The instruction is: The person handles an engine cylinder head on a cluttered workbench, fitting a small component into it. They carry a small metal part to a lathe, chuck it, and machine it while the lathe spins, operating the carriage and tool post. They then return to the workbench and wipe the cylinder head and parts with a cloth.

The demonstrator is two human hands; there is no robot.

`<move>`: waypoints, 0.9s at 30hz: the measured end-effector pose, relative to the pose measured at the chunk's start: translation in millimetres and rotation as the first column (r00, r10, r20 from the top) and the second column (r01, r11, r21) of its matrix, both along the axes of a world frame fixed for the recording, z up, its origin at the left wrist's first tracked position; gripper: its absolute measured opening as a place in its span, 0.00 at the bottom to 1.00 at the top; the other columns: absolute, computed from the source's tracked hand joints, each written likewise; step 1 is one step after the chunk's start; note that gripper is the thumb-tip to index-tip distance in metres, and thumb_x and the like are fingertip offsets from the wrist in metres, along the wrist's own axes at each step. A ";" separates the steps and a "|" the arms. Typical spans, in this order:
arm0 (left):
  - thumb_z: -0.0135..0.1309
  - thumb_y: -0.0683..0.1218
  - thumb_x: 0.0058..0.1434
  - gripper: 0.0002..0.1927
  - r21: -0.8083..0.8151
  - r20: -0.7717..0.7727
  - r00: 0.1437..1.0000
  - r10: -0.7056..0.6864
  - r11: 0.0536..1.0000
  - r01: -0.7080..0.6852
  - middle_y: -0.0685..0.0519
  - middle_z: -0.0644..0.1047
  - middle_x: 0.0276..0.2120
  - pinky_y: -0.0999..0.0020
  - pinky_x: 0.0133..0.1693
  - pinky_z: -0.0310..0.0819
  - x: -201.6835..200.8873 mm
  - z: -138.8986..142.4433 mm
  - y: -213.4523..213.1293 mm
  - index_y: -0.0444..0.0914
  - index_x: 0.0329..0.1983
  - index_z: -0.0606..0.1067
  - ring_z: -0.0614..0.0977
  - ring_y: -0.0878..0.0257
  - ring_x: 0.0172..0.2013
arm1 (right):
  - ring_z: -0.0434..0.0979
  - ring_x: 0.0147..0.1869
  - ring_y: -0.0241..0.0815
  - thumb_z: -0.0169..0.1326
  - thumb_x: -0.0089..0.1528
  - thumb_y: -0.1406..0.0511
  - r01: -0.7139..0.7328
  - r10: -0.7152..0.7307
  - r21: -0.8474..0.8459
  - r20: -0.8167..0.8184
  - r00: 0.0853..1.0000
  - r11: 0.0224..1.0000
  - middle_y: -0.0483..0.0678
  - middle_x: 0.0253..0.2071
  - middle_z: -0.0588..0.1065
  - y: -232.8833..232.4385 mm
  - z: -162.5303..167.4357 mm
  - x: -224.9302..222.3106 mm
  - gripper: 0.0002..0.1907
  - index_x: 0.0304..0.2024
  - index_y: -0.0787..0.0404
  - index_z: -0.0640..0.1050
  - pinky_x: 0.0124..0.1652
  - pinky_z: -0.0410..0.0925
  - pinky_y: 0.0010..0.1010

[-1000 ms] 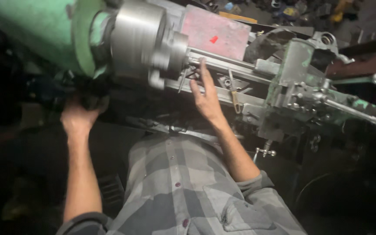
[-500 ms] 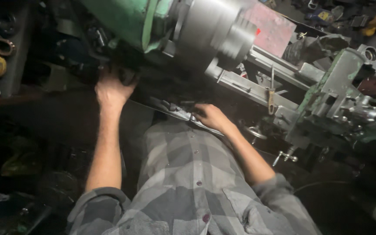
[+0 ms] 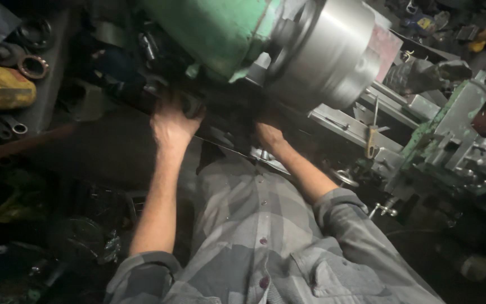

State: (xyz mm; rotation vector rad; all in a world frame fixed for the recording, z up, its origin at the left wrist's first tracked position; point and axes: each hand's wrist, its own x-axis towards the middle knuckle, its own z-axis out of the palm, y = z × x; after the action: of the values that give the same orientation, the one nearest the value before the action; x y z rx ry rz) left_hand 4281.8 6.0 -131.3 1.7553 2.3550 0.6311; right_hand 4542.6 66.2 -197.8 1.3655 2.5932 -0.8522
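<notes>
The left hand [image 3: 171, 121] is up under the green headstock [image 3: 215, 28] of the lathe, its fingers curled round a dark knob or lever [image 3: 189, 105] on the machine's front face. It looks like a firm hold, though the shadow there is too deep to be sure what kind of control it is. The right hand [image 3: 269, 135] reaches into the dark gap just beneath the big steel chuck [image 3: 327, 53]; its fingertips are hidden, so I cannot tell whether they are spread or closed on anything.

The risk lies with that right hand. The chuck looks smeared — possibly turning, possibly only camera blur — and the knuckles sit close under its lower rim. If it is turning, a small lift of the wrist could bring skin or the rolled grey sleeve [image 3: 338, 205] against it. The checked shirt front [image 3: 237, 225] also hangs near the front edge of the bed.

Room is tight. The bed ways [image 3: 350, 124] run off to the right toward the green carriage [image 3: 457, 135], whose handles jut out near the right elbow. Left of the headstock, rings and a yellow cylinder [image 3: 1, 84] crowd a shelf. The clearest way out for either hand is straight back toward the body.
</notes>
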 end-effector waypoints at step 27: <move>0.67 0.73 0.60 0.35 -0.022 -0.128 0.992 0.010 1.000 -0.013 0.39 0.78 0.54 0.47 0.47 0.78 31.0 -8.4 -1.9 0.40 0.49 0.78 0.80 0.40 0.51 | 0.70 0.32 0.32 0.57 0.63 0.69 0.159 -0.976 -0.972 -0.144 0.164 0.170 0.43 0.33 0.71 -66.9 87.7 130.2 0.09 0.45 0.63 0.74 0.39 0.72 0.34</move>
State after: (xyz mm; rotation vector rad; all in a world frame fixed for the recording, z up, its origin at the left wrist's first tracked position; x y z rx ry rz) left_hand 4312.8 4.1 -139.7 1.8251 2.4462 0.5050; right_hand 4672.7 -0.7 -110.1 2.0169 0.8207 -3.0152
